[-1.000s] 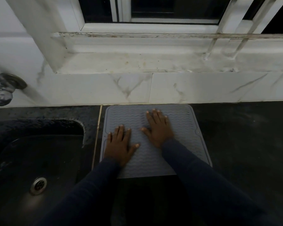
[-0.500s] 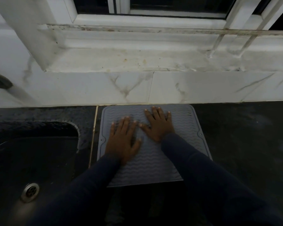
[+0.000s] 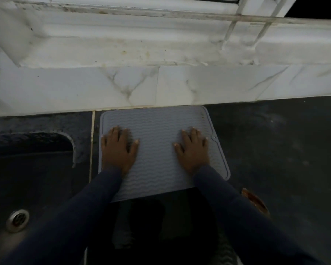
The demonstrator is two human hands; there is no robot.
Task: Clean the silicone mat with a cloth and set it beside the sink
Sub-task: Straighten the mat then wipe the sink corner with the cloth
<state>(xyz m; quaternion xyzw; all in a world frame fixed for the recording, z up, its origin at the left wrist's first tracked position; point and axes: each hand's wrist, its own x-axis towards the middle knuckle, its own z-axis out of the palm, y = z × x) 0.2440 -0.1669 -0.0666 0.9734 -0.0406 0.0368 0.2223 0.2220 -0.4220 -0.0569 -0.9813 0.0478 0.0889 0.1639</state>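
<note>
Silicone mat [image 3: 157,142], grey, wave-ribbed: laid flat on the dark counter [image 3: 275,150], its far edge against the marble backsplash [image 3: 180,87], just right of the sink [image 3: 27,178]. Left hand [image 3: 118,150] and right hand [image 3: 193,150] were pressed palm-down on it, well apart, fingers extended and nothing held.

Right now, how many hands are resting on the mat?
2, both flat on the mat: the left hand near the edge by the sink, the right hand near the opposite edge. Neither is hidden.

Silicone mat [image 3: 157,134] matt, wavy-ribbed; countertop [image 3: 275,150] dark speckled stone; wall tiles [image 3: 199,85] glossy marble-look; drain [image 3: 17,220] metal.
</note>
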